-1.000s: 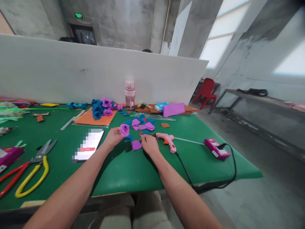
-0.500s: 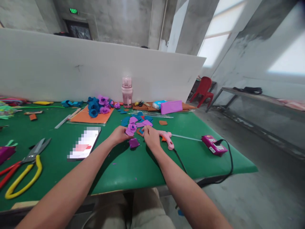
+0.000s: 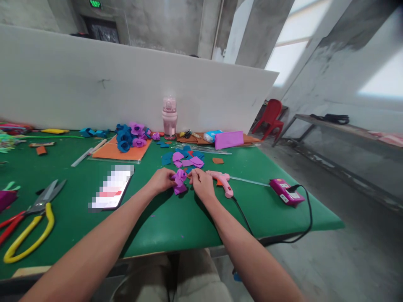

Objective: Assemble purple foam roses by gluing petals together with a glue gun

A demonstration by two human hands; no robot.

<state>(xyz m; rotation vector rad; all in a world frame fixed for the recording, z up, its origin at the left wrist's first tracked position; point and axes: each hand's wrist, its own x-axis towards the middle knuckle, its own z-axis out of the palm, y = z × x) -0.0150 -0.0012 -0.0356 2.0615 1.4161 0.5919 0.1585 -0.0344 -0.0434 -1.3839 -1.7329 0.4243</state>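
Note:
My left hand (image 3: 163, 180) pinches a purple flower (image 3: 179, 176) of paper or foam petals. A square purple petal (image 3: 180, 188) lies just below it, against or touching the flower. My right hand (image 3: 201, 182) is close on the flower's right side, its fingers drawn together; what they hold, if anything, is hidden. Just right of that hand, a pink hot glue gun (image 3: 224, 182) rests on the table with a clear glue stick (image 3: 248, 181) out of its back. Cut purple petals (image 3: 197, 162) and blue petals (image 3: 167, 158) are scattered beyond my hands.
Finished blue flowers (image 3: 124, 140) sit on an orange sheet (image 3: 121, 153). A pink bottle (image 3: 170, 119) stands by the white partition (image 3: 132, 84). A phone (image 3: 113, 188) and scissors (image 3: 44, 205) lie left. On the right is a magenta power block (image 3: 285, 192) with a black cord.
The flower has tipped down and come over the loose square petal. My right hand has shifted slightly right with the view; the glue gun stays on the table.

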